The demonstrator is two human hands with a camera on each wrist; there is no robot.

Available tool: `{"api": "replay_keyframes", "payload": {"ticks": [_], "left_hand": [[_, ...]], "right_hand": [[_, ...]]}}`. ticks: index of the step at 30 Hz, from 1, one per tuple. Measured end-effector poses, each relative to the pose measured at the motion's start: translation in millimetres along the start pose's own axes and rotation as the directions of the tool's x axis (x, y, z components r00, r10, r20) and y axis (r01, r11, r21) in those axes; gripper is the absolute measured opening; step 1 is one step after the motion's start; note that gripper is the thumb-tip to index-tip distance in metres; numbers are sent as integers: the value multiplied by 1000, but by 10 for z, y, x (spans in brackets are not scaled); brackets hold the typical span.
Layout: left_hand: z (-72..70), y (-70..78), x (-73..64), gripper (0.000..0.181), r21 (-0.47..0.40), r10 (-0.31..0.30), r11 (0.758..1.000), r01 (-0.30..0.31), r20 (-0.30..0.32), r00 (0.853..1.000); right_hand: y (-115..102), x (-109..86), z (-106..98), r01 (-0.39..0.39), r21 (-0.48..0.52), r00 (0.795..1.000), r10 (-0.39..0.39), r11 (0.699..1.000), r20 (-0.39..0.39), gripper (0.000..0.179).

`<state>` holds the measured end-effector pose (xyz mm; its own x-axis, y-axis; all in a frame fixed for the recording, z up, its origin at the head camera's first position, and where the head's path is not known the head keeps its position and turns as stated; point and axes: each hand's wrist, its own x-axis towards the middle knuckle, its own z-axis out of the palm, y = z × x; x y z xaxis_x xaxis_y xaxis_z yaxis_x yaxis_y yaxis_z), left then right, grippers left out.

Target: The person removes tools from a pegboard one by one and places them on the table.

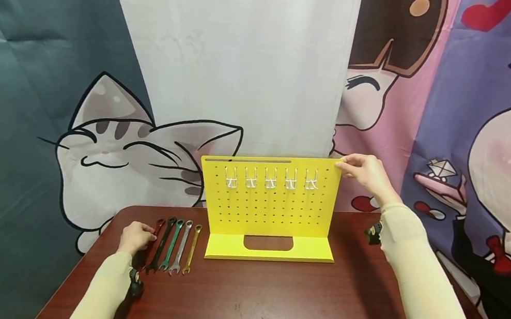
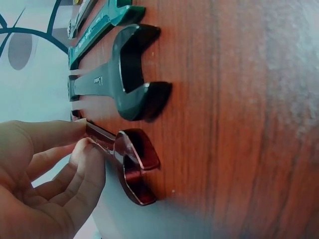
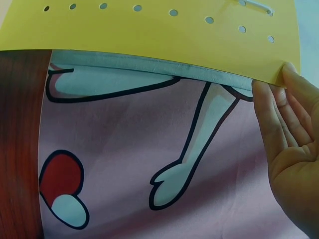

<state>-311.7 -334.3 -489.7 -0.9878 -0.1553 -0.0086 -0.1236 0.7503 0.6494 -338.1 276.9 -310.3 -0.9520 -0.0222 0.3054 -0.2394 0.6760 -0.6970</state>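
Note:
At the table's left, my left hand [image 1: 135, 238] pinches the red combination wrench [image 2: 130, 164] between thumb and fingers; its open end is at or just over the wood. Beside it lie a black wrench [image 1: 162, 243], a green wrench [image 1: 172, 244], a silver wrench [image 1: 181, 248] and a yellow wrench [image 1: 192, 249], roughly parallel. My right hand [image 1: 368, 175] grips the upper right corner of a yellow pegboard stand [image 1: 273, 211], thumb on one face and fingers behind. Several metal hooks [image 1: 271, 178] hang in a row across the board's upper part.
The stand's base sits near the back of the brown wooden table [image 1: 278, 297]. Behind the table hangs a cartoon-printed cloth [image 1: 256, 66]. A small dark device [image 1: 135, 282] is strapped to my left wrist, and another [image 1: 373, 233] to my right.

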Motion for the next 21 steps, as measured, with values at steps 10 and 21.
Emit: {"api": "replay_keyframes", "payload": {"ticks": [10,21], "left_hand": [[-15,41,-40,24,-11,-3,1000,3,-2,1000],[19,-11,-11,23,-25,13,1000,-14,-12,1000]], "right_hand": [[-6,-16,-11,-4,11,1000,4,1000,0,46],[-2,-13,-14,-14,16,1000,14,1000,5,50]]}}
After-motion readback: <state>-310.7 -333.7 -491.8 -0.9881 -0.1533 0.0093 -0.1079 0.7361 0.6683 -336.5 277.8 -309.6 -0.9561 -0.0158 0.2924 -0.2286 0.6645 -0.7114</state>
